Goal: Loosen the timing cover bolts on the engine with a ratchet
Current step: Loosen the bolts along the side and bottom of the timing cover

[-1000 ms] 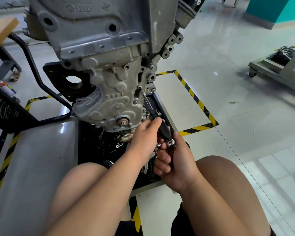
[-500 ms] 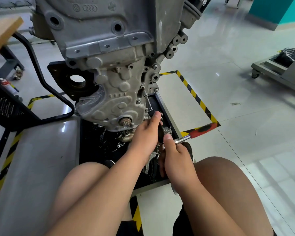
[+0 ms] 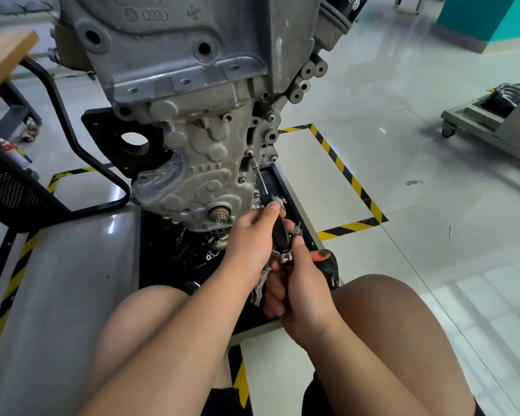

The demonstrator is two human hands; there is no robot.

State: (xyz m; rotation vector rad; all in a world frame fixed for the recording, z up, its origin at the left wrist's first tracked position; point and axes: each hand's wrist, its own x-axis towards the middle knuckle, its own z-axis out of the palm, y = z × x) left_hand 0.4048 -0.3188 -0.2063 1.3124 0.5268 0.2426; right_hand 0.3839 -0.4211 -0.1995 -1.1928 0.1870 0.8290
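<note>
Hold the extension (image 3: 260, 181) dead in line with the bolt (image 3: 250, 155) at the right edge of the timing cover (image 3: 198, 178), so the bit cannot slip out as you swing. Your left hand (image 3: 249, 244) wraps the black grip (image 3: 279, 235) just below the cover, steadying it. Your right hand (image 3: 300, 286), lower again, has its fingers curled round the ratchet (image 3: 319, 254), whose red handle points away from the cover.
</note>
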